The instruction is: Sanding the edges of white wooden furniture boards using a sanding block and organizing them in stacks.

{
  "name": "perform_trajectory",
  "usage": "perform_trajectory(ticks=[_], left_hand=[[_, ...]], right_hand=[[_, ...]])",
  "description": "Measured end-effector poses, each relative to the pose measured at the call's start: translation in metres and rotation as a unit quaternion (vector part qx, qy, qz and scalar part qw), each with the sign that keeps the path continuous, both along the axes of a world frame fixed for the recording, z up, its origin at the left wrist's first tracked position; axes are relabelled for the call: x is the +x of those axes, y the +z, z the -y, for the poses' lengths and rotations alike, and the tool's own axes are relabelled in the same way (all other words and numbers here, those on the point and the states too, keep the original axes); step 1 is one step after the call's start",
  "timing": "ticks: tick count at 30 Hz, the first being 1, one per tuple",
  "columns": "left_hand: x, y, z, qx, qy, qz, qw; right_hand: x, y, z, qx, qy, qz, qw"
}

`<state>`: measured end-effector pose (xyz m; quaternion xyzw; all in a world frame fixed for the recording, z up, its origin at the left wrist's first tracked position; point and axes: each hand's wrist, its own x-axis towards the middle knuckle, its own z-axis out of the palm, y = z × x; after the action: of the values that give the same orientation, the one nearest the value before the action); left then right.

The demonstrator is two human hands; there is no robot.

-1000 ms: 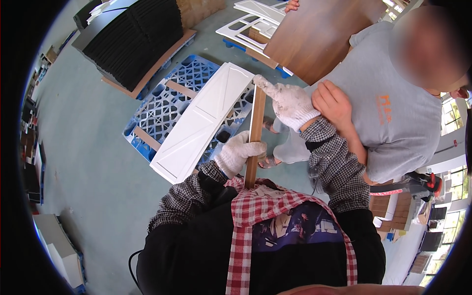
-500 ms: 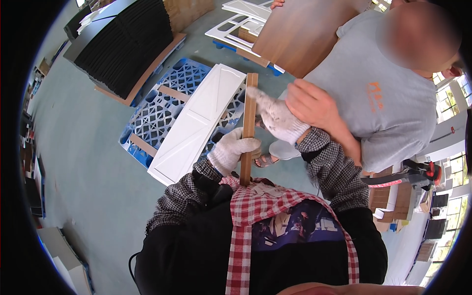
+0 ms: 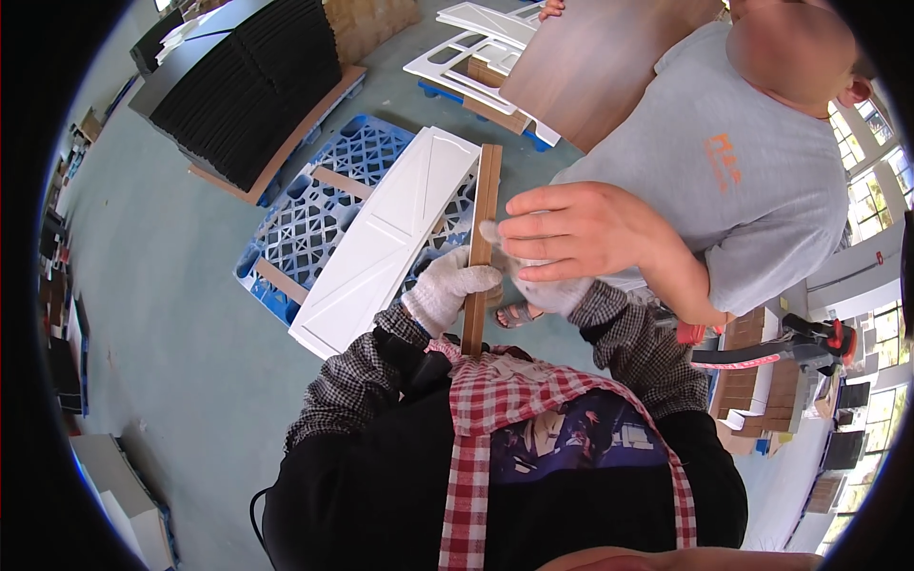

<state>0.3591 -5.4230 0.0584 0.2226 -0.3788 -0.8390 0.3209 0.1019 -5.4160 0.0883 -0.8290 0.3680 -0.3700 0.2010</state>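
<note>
- The left hand [image 3: 446, 288], gloved in white, is curled tight around a brown wooden strip [image 3: 481, 243] standing upright at the centre.
- The right hand [image 3: 547, 290], also gloved, sits at three o'clock of the strip, mostly hidden; its grip cannot be told.
- A co-worker's bare hand [image 3: 581, 230] lies over it, fingers stretched toward the strip.
- A white door panel [image 3: 381, 243] lies at nine o'clock on a blue pallet [image 3: 314, 214].

Brown wooden strip [image 3: 481, 243], held upright.
</note>
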Motion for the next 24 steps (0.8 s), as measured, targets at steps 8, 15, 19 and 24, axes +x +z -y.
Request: perform_trajectory(ticks=[8, 15, 19, 24], left_hand=[[-0.008, -0.074, 0.031, -0.143, 0.081, 0.019, 0.986], [-0.026, -0.028, 0.034, -0.127, 0.133, 0.099, 0.978], [-0.030, -0.006, 0.039, -0.124, 0.165, 0.133, 0.969], [-0.028, -0.033, 0.039, -0.096, 0.251, 0.153, 0.951]], right_hand=[[0.034, -0.055, -0.069, 0.217, -0.091, 0.065, 0.970], [0.035, -0.061, -0.074, 0.369, -0.087, 0.047, 0.924], [0.037, -0.068, -0.075, 0.355, -0.069, 0.095, 0.928], [0.032, -0.068, -0.079, 0.328, -0.085, 0.044, 0.940]])
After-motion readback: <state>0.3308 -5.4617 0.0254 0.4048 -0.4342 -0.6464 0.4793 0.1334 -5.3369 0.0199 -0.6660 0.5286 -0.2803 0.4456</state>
